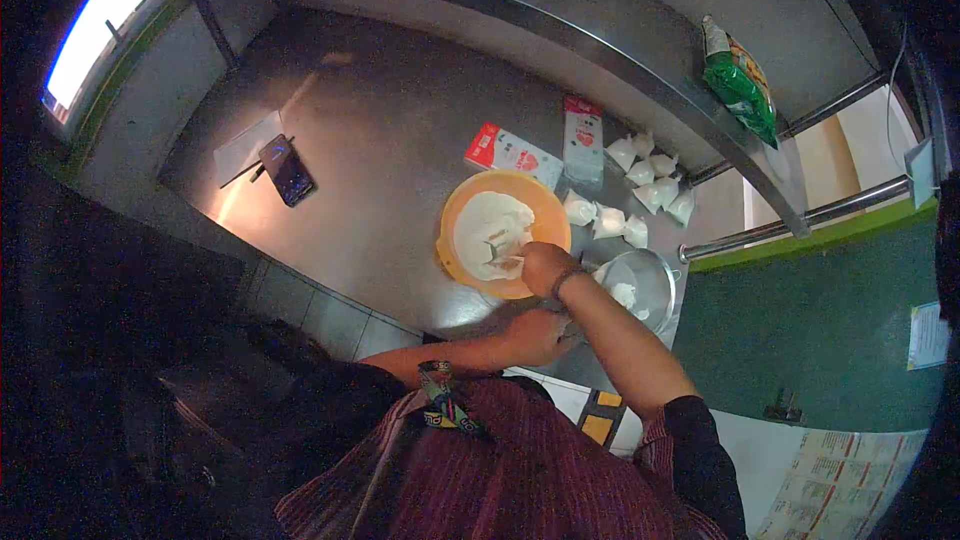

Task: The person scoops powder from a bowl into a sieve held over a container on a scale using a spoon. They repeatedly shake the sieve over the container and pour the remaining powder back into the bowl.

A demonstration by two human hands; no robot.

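My right hand (547,269) is closed on a small pale scoop (506,260), whose end dips into white powder (490,220). The powder lies in an orange plastic bowl (552,212). Lower down, my left hand (540,336) has its fingers curled, close to the bowl's near side. What it grips, if anything, I cannot make out. Partly behind my right forearm is a round metal bowl or sieve (662,285) with some white powder (624,294) in it.
Several small tied bags of white powder (608,222) stand beyond the bowl, near two red-and-white boxes (515,155) (583,130). A phone (286,170) lies left on the steel table (370,210). The overhead shelf (600,40) carries a green packet (740,85).
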